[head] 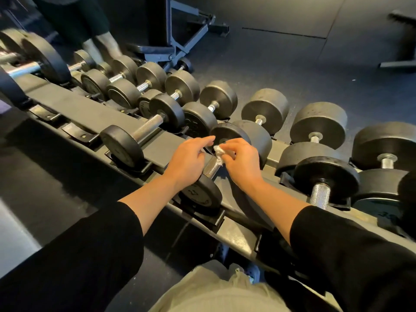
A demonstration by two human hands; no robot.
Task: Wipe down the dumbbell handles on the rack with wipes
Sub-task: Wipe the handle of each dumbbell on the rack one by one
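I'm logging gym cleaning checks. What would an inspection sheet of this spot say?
Surface: sloped black rack holding rows of dumbbells.
Job's things: white wipe against the knurled handle of a dumbbell on the near row.
Clutter: nothing seen.
Grippers: right hand pinches the wipe; left hand hovers over the handle, fingers extended.
Cables: nothing seen.
Surroundings: dark floor, bench frame, another person's legs beyond the rack.

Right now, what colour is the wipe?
White; the wipe shows best in the head view, in the right hand.
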